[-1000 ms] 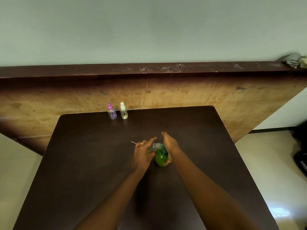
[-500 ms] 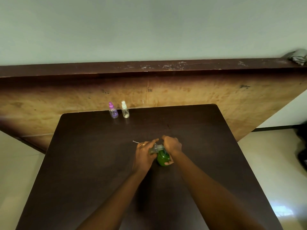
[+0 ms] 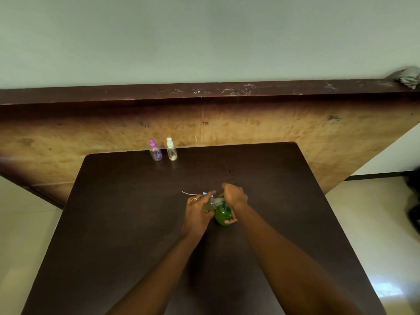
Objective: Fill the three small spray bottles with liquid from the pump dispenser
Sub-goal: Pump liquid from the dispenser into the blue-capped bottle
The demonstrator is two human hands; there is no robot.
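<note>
A green pump dispenser (image 3: 223,214) stands mid-table. My right hand (image 3: 234,196) covers its pump head from above, thumb against the green body. My left hand (image 3: 197,210) holds a small clear spray bottle (image 3: 209,205) tilted against the pump's spout. A thin white spray tube with its cap (image 3: 193,193) lies on the table just behind my left hand. Two more small spray bottles stand upright at the table's far edge: one with a purple cap (image 3: 155,150), one with a white cap (image 3: 171,149).
The dark brown table (image 3: 127,223) fills the lower view, with pale floor on both sides. A wooden panel (image 3: 250,123) leans behind it. A grey cloth (image 3: 406,76) sits on the ledge at the far right.
My right hand has come down and curled over the pump head. The view has shifted slightly; the left hand and small bottle stay put.
</note>
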